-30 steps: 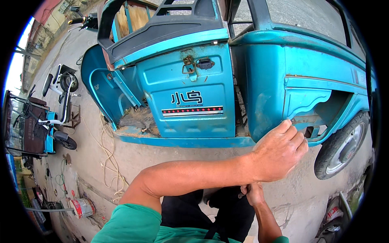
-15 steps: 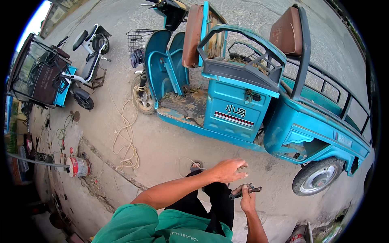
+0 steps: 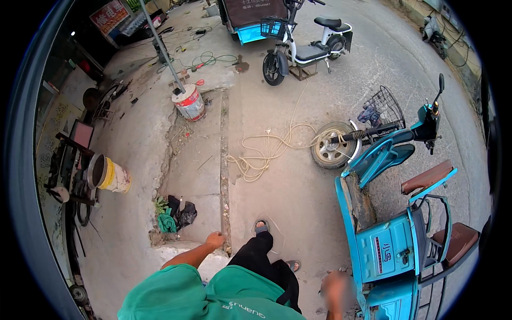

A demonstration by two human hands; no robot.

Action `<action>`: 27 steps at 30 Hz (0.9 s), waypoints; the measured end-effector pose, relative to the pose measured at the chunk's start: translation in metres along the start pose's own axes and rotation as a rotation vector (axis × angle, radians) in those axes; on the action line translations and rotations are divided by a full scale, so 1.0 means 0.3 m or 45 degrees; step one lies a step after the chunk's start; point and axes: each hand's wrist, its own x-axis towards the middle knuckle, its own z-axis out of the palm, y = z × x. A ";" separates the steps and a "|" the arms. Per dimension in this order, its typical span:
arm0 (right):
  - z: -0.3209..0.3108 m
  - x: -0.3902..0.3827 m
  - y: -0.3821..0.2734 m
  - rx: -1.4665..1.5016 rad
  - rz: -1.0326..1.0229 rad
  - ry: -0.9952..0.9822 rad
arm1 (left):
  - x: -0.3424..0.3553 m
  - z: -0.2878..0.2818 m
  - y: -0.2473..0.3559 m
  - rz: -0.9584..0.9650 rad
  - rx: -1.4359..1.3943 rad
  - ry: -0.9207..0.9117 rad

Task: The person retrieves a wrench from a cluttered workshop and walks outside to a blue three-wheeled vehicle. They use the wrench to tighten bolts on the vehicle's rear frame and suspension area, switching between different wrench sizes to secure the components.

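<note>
The turquoise cargo tricycle (image 3: 380, 234) had swung to my view's right. Walking well, I judged, meant stepping clear of the loose rope (image 3: 261, 154). The tricycle's painted panels looked embossed and scuffed, the concrete (image 3: 314, 213) gritty, the rope pale and looped. The left hand (image 3: 216, 240) looked curled, nothing showing; the right hand (image 3: 336, 290), beside the tricycle, was blurred. I couldn't tell either's opening or contents.

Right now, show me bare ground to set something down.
Bare concrete lies between the rope and blue tricycle, and between the yellow bucket and black bundle. Crowded: the front wheel, where rope runs, and the dark frame beside that bucket.
</note>
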 end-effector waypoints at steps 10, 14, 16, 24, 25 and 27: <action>0.164 0.613 0.156 -1.020 -0.824 -0.115 | -0.123 -0.355 -0.363 -0.625 -0.496 -0.306; 0.297 0.868 -0.111 -0.886 -0.522 -0.505 | -0.006 -0.552 -0.251 -0.492 -0.900 -0.107; 0.366 0.990 -0.244 -0.789 -0.178 -0.662 | 0.068 -0.659 -0.178 -0.353 -1.119 0.001; 0.711 1.698 -0.609 -1.074 -0.599 -0.907 | 0.284 -0.963 -0.157 -0.514 -1.423 0.224; 0.741 1.836 -0.642 -1.198 -0.887 -0.931 | 0.280 -0.962 -0.167 -0.604 -1.469 0.256; 0.729 2.133 -0.733 -1.420 -1.346 -0.925 | 0.313 -0.948 -0.140 -0.715 -1.596 0.279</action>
